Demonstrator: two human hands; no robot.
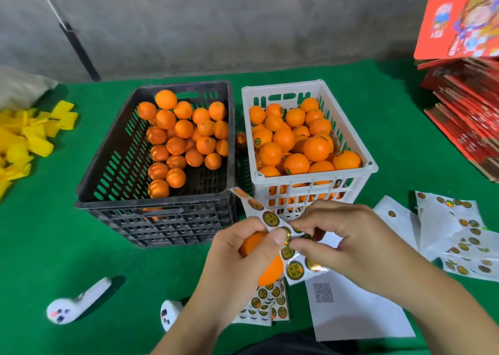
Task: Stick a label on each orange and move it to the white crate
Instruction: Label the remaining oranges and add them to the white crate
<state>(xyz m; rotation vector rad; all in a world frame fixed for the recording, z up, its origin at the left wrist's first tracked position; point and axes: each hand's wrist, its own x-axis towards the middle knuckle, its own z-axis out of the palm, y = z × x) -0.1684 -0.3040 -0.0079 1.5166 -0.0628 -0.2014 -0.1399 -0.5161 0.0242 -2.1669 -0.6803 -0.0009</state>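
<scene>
Facing the white crate (310, 187) at far right, you cradle an orange (266, 269) and pin the label strip (272, 221) with your left hand (237, 263). Your right hand (348, 244), just right of the strip, pinches one label (286, 236).

Green table (54, 246) bears black crate (151, 214), white crate (310, 192), sticker sheets (456, 233).

Light is bright, even and diffuse, apparently from overhead; the green table cover (67, 233) shows only soft, short shadows beside the black crate (113, 149) and white crate (359, 149). Holographic labels (294, 269) catch small glints. Wide-angle distortion bends the edges, stretching the red cartons (464, 127). The white controller (78, 300) at lower left looks smeared and blurry
</scene>
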